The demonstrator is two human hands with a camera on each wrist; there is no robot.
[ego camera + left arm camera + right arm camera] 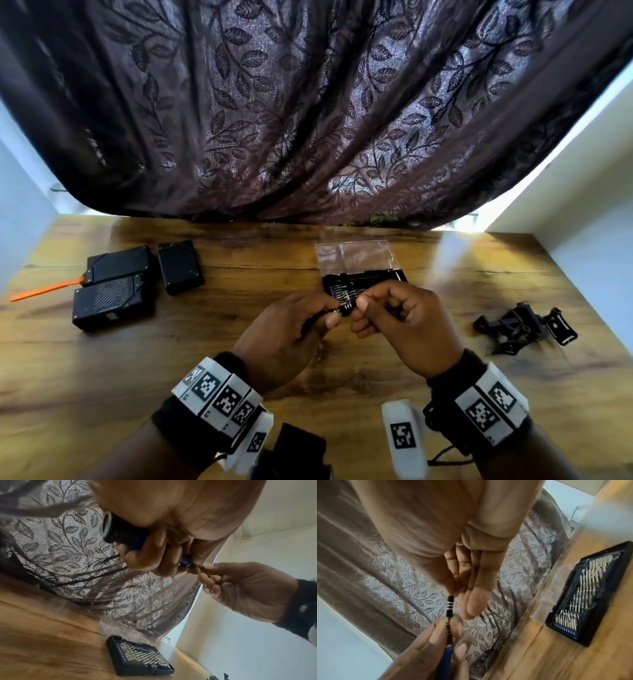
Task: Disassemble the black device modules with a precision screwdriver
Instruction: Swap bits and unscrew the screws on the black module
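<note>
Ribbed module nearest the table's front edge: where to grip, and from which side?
Probably from above, thumb and fingers across the two long side walls of the ribbed module. It lies flat on the table, so only its walls offer purchase. Another module crowds its far edge; the near side is free.

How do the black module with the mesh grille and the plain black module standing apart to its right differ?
The black module with the mesh grille shows a perforated panel on top; the plain black module has a smooth face. The grille module lies crosswise, nearest the person, against a third module; the plain one lies lengthwise, farther back, on its own. Both are black, boxy, flat on the wooden table, and untouched.
</note>
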